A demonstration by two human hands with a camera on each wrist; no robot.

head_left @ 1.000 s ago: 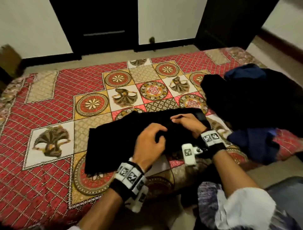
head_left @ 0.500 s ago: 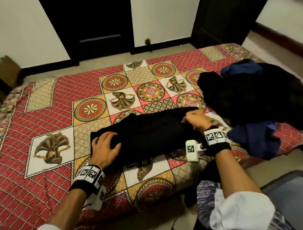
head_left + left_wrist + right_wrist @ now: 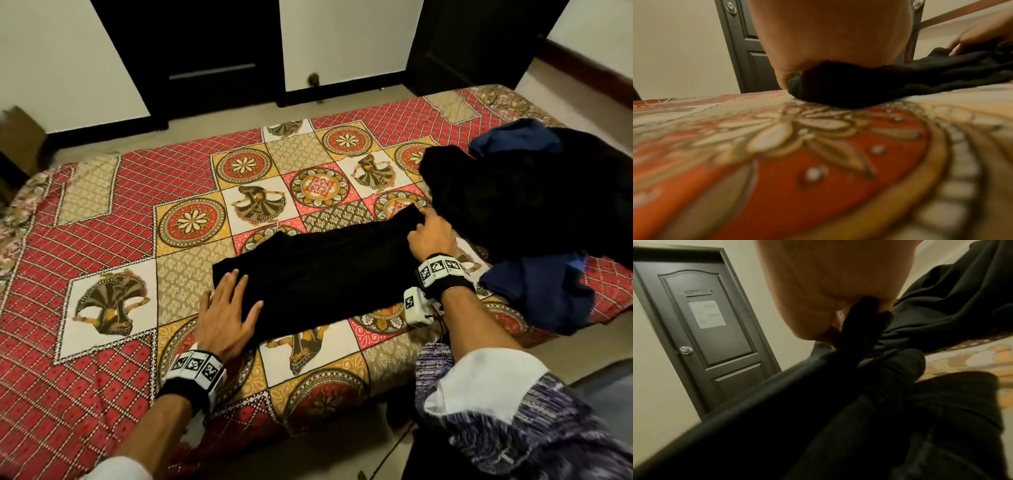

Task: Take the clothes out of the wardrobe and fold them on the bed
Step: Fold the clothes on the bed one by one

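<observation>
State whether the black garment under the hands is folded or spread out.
Folded: the black garment lies as a narrow band on the bed, layers showing at its end.

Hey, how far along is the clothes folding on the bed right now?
Done: clothes are out on the bed. In hand: one black garment lies as a long folded strip; the left hand presses its left end flat, the right hand pinches its far right corner. Left: the unfolded heap of black and blue clothes at right.

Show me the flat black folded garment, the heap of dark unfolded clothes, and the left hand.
flat black folded garment (image 3: pixel 325 270), head view, its middle.
heap of dark unfolded clothes (image 3: pixel 534 202), head view, black top layer.
left hand (image 3: pixel 227 317), head view, its back.
</observation>
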